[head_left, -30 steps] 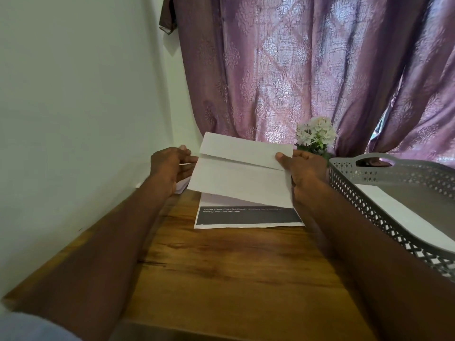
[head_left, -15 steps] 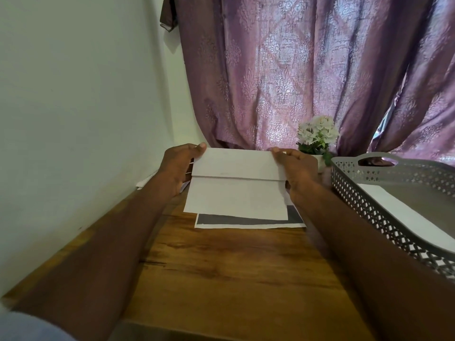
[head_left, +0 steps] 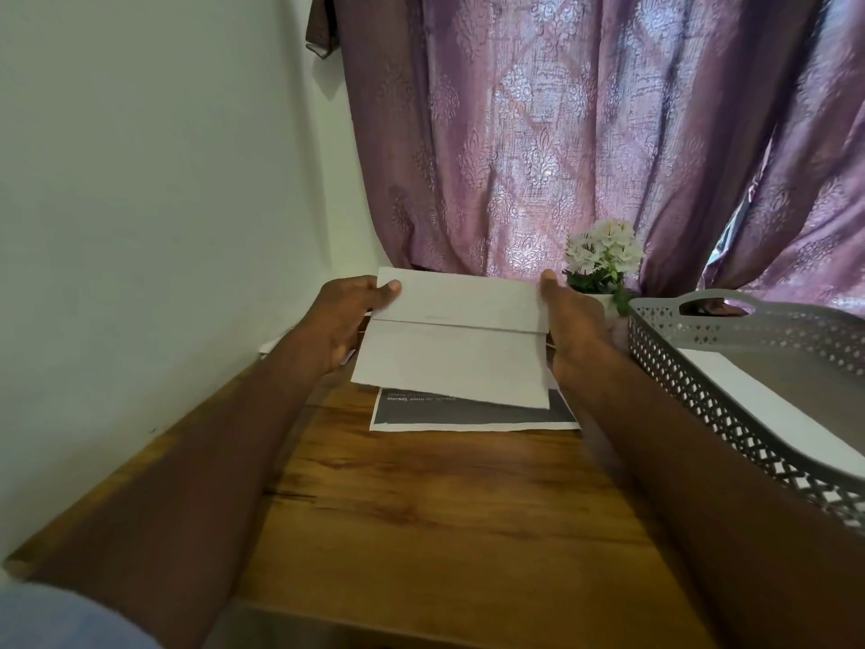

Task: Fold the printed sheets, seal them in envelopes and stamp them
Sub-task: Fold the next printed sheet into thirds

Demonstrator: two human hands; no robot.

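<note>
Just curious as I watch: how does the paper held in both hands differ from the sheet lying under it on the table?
The held sheet is folded, with a flap over its top; the sheet on the table lies flat. The held sheet shows plain white; the one on the table shows a dark printed band. The left hand and right hand grip the held one. Both are white paper.

Head view: both hands hold a folded white sheet (head_left: 451, 341) just above the wooden table (head_left: 421, 517). Left hand (head_left: 348, 316) grips the sheet's left edge, thumb on top near the upper corner. Right hand (head_left: 573, 325) grips the right edge, thumb at the upper right corner. Top flap is folded down over the lower panel, crease running across the sheet. Under it, flat on the table, lies a printed sheet (head_left: 472, 412) with a dark band and small white text, partly covered. Grey perforated tray (head_left: 730, 391) at right, white paper inside. White flower pot plant (head_left: 601, 262) behind the right hand, purple patterned curtain (head_left: 585, 133) at the back.
</note>
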